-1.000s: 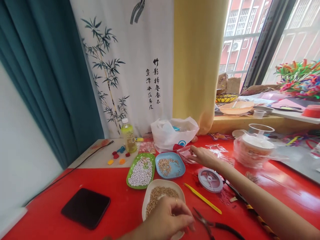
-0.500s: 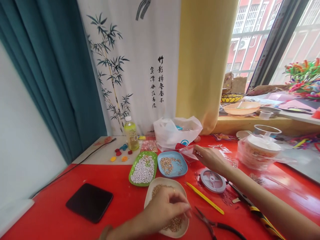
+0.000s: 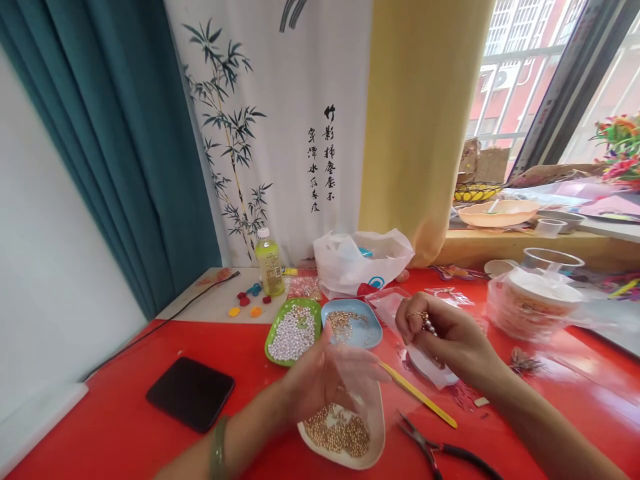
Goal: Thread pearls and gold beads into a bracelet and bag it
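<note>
My left hand [image 3: 327, 380] hovers above the cream tray [image 3: 379, 427] of small gold beads [image 3: 343, 432]. Its fingers are stretched out and smeared by motion, and I see nothing held in them. My right hand [image 3: 453, 337] is closed on a short beaded strand [image 3: 428, 325] with gold and pearly beads; part of the strand is hidden in the fingers. Behind my left hand stand a green tray [image 3: 269, 355] of white pearl beads [image 3: 293, 337] and a blue tray [image 3: 375, 337] with gold beads [image 3: 343, 322]. A spool [image 3: 423, 367] lies partly hidden below my right hand.
Yellow tweezers [image 3: 420, 395] and dark-handled pliers [image 3: 430, 445] lie right of the cream tray. A black phone-like slab [image 3: 191, 393] is at left. Behind are a bottle [image 3: 270, 263] and a white plastic bag [image 3: 345, 267]; a wrapped tub [image 3: 533, 300] stands at right.
My right hand has come nearer and turned, bringing the beaded strand into clearer view. My left hand has lifted off the cream tray and spread its fingers. The view has shifted slightly.
</note>
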